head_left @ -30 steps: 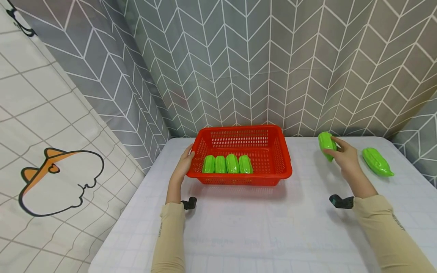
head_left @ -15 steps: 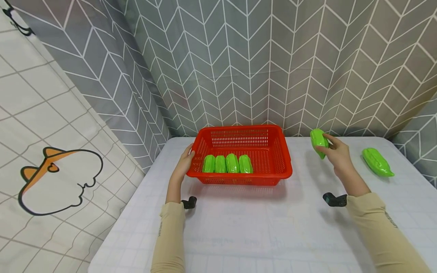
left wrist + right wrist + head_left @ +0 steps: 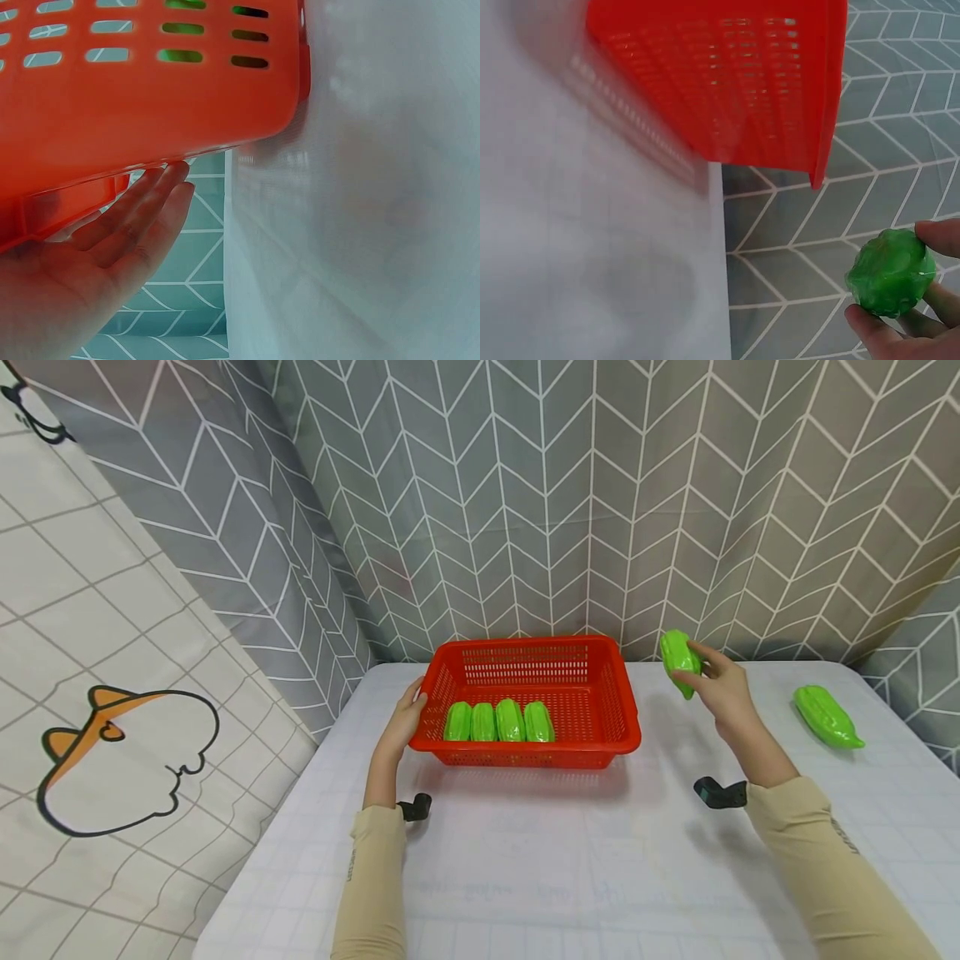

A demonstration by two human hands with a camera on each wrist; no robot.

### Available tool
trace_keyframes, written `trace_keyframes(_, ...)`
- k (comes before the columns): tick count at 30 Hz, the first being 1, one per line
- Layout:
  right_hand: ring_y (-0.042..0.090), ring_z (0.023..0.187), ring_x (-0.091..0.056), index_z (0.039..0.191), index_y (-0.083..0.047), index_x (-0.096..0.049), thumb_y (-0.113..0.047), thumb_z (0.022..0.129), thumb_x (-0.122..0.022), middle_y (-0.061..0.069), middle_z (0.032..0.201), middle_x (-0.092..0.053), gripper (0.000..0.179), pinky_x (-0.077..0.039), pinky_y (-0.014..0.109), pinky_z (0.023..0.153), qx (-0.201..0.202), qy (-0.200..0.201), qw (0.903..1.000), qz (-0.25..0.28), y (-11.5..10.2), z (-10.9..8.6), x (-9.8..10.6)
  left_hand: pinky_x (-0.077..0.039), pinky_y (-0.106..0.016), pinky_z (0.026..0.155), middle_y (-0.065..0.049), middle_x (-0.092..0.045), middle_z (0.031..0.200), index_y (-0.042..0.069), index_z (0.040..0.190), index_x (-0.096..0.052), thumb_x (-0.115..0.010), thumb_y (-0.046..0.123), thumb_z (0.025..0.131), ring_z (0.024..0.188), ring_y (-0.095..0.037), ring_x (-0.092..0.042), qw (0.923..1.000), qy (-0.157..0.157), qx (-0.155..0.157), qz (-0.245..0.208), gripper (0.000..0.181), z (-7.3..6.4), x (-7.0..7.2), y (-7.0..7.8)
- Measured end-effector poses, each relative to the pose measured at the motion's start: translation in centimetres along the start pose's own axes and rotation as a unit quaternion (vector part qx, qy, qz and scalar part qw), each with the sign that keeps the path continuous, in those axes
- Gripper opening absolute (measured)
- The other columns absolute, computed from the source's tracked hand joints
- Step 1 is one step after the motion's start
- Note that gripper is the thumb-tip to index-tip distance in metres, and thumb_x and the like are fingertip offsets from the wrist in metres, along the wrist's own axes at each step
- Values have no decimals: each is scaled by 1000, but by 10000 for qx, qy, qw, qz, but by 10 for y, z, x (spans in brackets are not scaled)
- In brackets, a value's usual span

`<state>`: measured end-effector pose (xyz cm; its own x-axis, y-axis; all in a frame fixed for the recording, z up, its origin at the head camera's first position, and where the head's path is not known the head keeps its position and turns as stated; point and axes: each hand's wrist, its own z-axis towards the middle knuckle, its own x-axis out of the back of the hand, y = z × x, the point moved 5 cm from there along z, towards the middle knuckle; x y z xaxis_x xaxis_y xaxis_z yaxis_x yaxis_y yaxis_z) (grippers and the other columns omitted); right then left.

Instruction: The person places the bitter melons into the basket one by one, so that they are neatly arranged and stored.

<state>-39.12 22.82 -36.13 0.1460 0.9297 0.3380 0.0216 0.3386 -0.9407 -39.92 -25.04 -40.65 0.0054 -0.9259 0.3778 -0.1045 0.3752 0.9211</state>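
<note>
My right hand [image 3: 723,689] holds a glossy green bitter melon [image 3: 678,660] between thumb and fingers, above the table and to the right of the red basket [image 3: 525,758]. In the right wrist view the bitter melon [image 3: 891,273] shows its rounded end, with fingertips [image 3: 866,319] on its sides. At the basket's left end, my left hand [image 3: 405,718] rests against the outer wall. Seen from the left wrist, its fingers [image 3: 142,214] lie nearly straight under the rim. Several bitter melons [image 3: 510,720] stand side by side in a row in the basket's front left part.
Another bitter melon [image 3: 827,717] lies on the white table [image 3: 540,860] at the far right, its pointed tip toward the front. A grey patterned curtain [image 3: 525,510] hangs behind the table's back edge. A black wrist device [image 3: 720,793] sits by the right sleeve.
My right hand has carried the bitter melon leftward and slightly upward, closer to the basket. The left hand, the basket and the melons inside it have stayed put.
</note>
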Motion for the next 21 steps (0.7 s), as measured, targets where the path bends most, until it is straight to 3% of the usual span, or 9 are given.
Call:
trace_keyframes(10, 45, 147, -22, 155, -9, -25, -17, 97, -59, 23, 160, -22, 67, -30, 60, 113, 339, -210, 9992, 75, -22, -2, -20, -45, -50, 107, -14, -30, 158, 22, 157, -20, -34, 30, 105, 133, -33, -45, 10000, -9, -1, 41, 54, 0, 0, 0)
trace_keyframes(16, 43, 146, -25, 154, -8, -27, -15, 96, -59, 18, 161, -22, 66, -31, 59, 113, 500, -366, 9980, 104, -31, -3, -35, -43, -51, 108, -18, -28, 158, 17, 158, -17, -32, 27, 106, 134, -36, -43, 9999, -153, 64, -44, 54, -1, 1, 4)
trace_keyframes(21, 43, 146, -26, 153, -6, -29, -14, 95, -60, 20, 160, -23, 65, -32, 58, 113, 599, -466, 9969, 208, -36, -3, -47, -40, -52, 111, -15, -28, 158, 20, 158, -17, -31, 29, 106, 136, -35, -42, 10000, -68, 23, 3, 54, 0, 0, 3)
